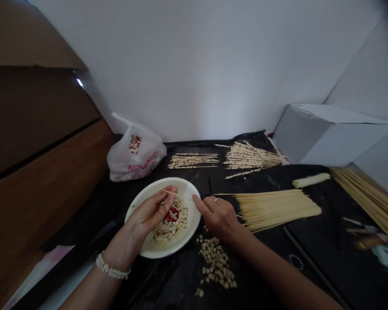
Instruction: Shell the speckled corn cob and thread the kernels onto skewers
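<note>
A thin pale stick (179, 195) spans the space between my two hands, above a white bowl (184, 246). My left hand (153, 209) is over the bowl's left part, its fingers pinched on the stick's left end. At the bowl's right rim, my right hand (218, 214) is closed round the stick's other end. Small cream pieces (168, 232) and some red ones (172, 214) lie in the bowl. Below my right hand a loose pile of cream pieces (216, 262) rests on the black sheet (168, 284).
Bare sticks (278, 209) lie right of my right hand. Farther back are two groups of threaded sticks (192, 160) (248, 157). A filled plastic bag (137, 155) stands back left, a white box (330, 133) back right. Long sticks (368, 198) lie far right.
</note>
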A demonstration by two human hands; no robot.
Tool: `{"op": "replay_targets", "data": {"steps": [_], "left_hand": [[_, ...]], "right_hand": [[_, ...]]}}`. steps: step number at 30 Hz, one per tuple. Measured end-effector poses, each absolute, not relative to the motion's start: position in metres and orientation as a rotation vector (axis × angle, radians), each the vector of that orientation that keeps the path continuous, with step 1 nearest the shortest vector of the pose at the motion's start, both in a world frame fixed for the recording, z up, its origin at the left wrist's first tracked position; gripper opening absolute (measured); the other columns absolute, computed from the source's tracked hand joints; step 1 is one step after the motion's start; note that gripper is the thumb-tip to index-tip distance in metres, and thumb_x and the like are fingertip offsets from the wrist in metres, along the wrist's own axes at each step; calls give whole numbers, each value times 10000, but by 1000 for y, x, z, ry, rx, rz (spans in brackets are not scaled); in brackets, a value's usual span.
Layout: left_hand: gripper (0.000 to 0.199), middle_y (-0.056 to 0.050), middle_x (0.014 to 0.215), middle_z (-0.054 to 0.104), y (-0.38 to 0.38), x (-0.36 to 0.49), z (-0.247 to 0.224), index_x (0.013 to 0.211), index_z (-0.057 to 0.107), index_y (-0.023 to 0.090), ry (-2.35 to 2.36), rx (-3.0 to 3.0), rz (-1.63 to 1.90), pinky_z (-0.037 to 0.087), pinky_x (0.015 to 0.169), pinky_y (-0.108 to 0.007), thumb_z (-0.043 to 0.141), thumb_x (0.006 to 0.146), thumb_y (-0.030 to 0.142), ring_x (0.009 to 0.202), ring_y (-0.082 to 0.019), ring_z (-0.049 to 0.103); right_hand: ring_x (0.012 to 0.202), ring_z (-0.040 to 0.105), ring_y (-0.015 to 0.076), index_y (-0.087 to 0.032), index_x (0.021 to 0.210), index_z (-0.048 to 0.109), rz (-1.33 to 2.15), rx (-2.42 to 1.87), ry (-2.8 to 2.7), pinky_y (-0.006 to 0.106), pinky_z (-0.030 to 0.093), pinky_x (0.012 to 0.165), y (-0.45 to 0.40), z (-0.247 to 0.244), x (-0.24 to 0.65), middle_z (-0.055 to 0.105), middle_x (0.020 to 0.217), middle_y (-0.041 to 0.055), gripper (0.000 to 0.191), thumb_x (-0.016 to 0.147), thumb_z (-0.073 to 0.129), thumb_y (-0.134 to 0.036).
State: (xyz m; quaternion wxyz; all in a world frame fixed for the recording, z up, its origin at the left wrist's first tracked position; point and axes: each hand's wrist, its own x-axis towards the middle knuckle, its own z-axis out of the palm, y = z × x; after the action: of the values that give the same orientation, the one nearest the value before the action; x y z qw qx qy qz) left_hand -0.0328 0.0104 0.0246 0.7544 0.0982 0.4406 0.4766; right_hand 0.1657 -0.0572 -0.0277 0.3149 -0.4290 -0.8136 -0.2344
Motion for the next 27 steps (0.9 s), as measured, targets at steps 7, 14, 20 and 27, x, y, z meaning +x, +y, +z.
{"op": "replay_targets", "data": {"steps": [7, 14, 20, 27], "left_hand": [[179, -73, 803, 732, 20, -35, 29, 957, 679, 91, 976, 209, 1076, 578, 587, -143, 520, 928, 16, 615, -89, 686], [97, -26, 707, 660, 8, -39, 26, 848, 692, 83, 871, 383, 1066, 478, 460, -78, 613, 891, 47, 504, -27, 572], [159, -72, 829, 720, -6, -38, 26, 913, 725, 76, 884, 435, 1055, 542, 567, -86, 669, 812, -33, 623, -56, 657], [117, -89, 809, 739, -11, -37, 25, 853, 731, 75, 880, 476, 1099, 542, 541, -114, 650, 839, -9, 593, -66, 654]], "right_hand": [[610, 504, 178, -77, 1224, 622, -640, -1118, -2073, 328, 343, 566, -59, -29, 169, 609, 697, 30, 367, 957, 384, 5], [626, 547, 192, -48, 1225, 616, -658, -1101, -2057, 329, 378, 586, -60, -27, 171, 627, 671, 32, 367, 947, 386, 16], [719, 652, 210, -79, 1239, 595, -265, -1152, -1968, 322, 449, 653, -71, -12, 166, 740, 823, 90, 292, 993, 442, -121], [414, 454, 97, -191, 1049, 539, 1287, -1122, -1416, 209, 334, 444, -84, 8, 155, 606, 518, -60, 277, 971, 517, -456]]}}
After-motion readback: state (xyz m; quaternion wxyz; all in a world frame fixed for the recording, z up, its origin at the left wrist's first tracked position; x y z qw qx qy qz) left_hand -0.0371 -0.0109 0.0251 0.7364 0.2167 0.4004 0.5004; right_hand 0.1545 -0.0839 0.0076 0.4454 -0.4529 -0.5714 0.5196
